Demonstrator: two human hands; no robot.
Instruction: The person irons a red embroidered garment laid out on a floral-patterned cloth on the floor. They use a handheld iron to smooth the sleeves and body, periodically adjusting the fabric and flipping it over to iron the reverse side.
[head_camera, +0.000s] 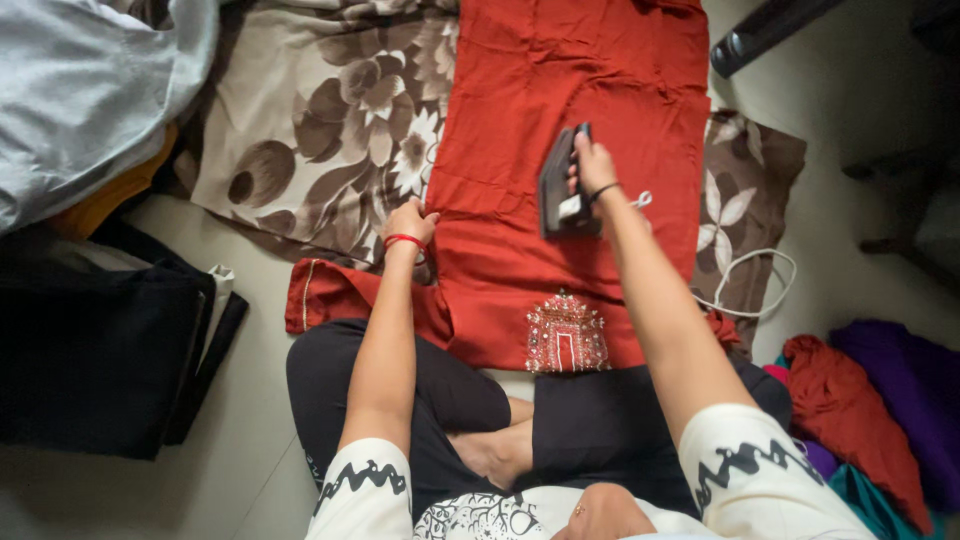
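Observation:
A red garment (560, 120) with an embroidered panel (567, 335) near its neck lies flat on a brown floral cloth (330, 110) spread on the floor. My right hand (590, 165) grips the handle of a dark clothes iron (562, 185) that rests on the garment's middle. A dark band circles that wrist. My left hand (412, 220), with a red band at the wrist, presses the garment's left edge against the floral cloth. One red sleeve (340, 293) lies over my left knee.
The iron's white cord (750, 285) loops at the right. A pile of red, purple and teal clothes (880, 400) lies at the lower right. A black bag (100, 350) and grey bedding (90, 90) sit at the left. My crossed legs (480, 420) fill the foreground.

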